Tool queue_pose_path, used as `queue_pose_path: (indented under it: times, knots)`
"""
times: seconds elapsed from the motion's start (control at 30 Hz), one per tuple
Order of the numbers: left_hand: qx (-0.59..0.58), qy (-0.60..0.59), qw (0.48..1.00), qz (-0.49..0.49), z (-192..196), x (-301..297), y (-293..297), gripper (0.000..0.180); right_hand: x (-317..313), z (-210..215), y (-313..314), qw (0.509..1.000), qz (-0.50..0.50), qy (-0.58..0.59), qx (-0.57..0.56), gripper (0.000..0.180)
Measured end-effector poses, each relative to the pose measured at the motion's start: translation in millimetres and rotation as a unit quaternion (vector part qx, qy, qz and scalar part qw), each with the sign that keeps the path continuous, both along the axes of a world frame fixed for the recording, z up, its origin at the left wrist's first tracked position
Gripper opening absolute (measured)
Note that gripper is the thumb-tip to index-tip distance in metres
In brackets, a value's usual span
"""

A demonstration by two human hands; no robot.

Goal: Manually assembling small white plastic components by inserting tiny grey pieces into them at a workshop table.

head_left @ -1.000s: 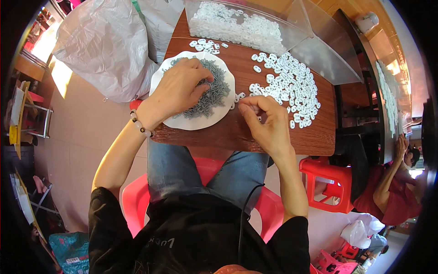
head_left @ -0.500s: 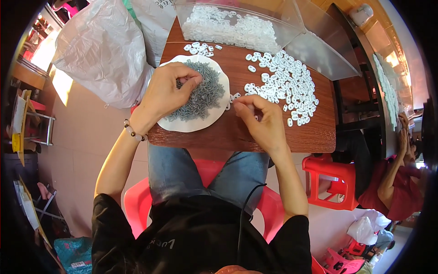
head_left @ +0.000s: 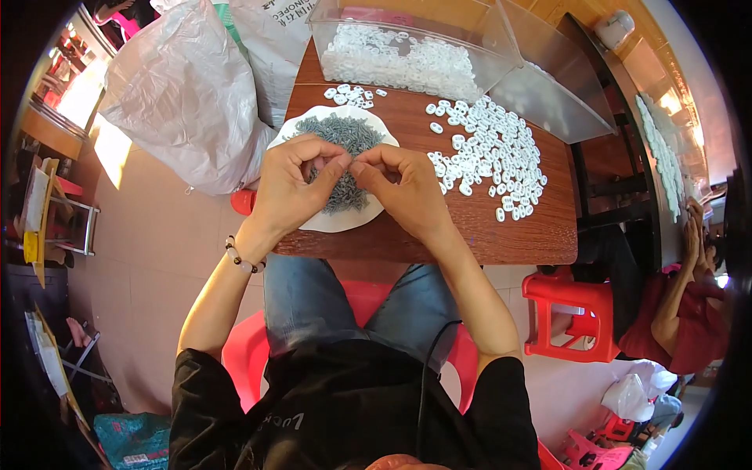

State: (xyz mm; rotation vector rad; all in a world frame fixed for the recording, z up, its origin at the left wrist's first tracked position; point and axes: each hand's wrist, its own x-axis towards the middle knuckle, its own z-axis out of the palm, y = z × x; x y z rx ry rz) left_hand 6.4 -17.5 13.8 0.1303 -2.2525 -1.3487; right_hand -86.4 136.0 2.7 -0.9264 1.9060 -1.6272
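Note:
My left hand (head_left: 301, 184) and my right hand (head_left: 403, 184) meet over a white plate (head_left: 283, 135) with a wavy rim. The plate holds a heap of small grey screw-like pieces (head_left: 337, 129). Thumb and forefinger of each hand are pinched, tips almost touching one another. Whatever lies between the fingertips is too small and too covered to make out. Right of the plate, a spread of small white oval pieces with two holes (head_left: 501, 149) lies on the brown wooden table (head_left: 493, 239). A smaller cluster of white pieces (head_left: 348, 95) sits behind the plate.
A clear plastic bin (head_left: 399, 66) full of white pieces stands at the table's back. Big white sacks (head_left: 188, 102) stand on the left. A red stool (head_left: 568, 313) is at the right, with another person in a dark red top (head_left: 689, 321) beyond it.
My right hand has moved left from the table to join my left hand over the plate. My left hand stays over the plate, its fingertips still pinched. The view has shifted slightly.

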Motion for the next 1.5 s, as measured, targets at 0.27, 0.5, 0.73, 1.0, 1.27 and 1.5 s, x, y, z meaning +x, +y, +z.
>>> queue_pose_path:
  times: [0.27,0.5,0.73,1.0,1.27,1.5]
  knots:
    - [0.24,-0.078,0.966,-0.055,-19.5,4.4,0.4,0.017,-5.9,3.7,3.4,0.982,-0.045,0.173,0.056,0.016]
    - [0.308,-0.088,0.945,-0.059,-4.3,16.6,41.4,0.019,-12.0,4.3,28.8,0.983,-0.059,0.165,0.059,0.016]
    - [0.326,-0.113,0.931,-0.121,-9.4,15.1,86.5,0.017,15.4,17.9,106.7,0.986,-0.11,-0.12,0.026,0.011]
    - [0.466,-0.151,0.85,-0.192,-21.4,4.0,130.1,0.019,36.8,13.6,145.8,0.977,-0.15,-0.153,-0.008,0.011]
    - [0.346,-0.164,0.907,-0.178,-35.5,3.5,134.3,0.018,41.3,13.1,152.1,0.982,-0.163,-0.078,0.054,0.012]
    - [0.309,-0.148,0.923,-0.174,-36.5,5.1,132.0,0.017,41.7,14.5,146.8,0.981,-0.171,-0.031,0.089,0.012]
